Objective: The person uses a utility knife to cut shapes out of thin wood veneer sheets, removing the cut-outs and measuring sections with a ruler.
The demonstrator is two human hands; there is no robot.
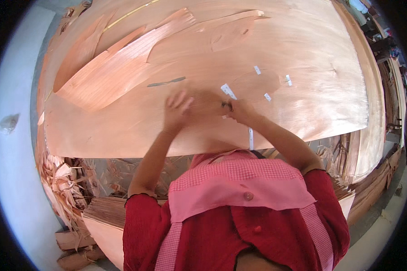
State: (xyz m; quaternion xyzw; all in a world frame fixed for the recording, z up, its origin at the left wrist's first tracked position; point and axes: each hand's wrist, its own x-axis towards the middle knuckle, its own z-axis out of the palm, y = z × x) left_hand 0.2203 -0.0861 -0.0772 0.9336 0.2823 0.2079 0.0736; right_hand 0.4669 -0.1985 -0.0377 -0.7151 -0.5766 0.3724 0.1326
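Fingers of the left hand (176,108) are spread and blurred, pressed flat on the large thin sheet of pale reddish wood veneer (303,54) that covers the worktop; they grip nothing. Right hand (240,110) lies just beside it, fingers pinched on a small dark object (226,105), too small to identify, at the end of a white paper tape strip (228,91). More short white tape pieces (257,70) sit on the sheet to the right, near a split line. A slim grey blade-like tool (166,82) lies apart, up-left of the hands. Loose veneer scraps (63,189) are piled at lower left. Judgement: patching with tape is in hand; next move likely calls for pressing the strip flat along the split.
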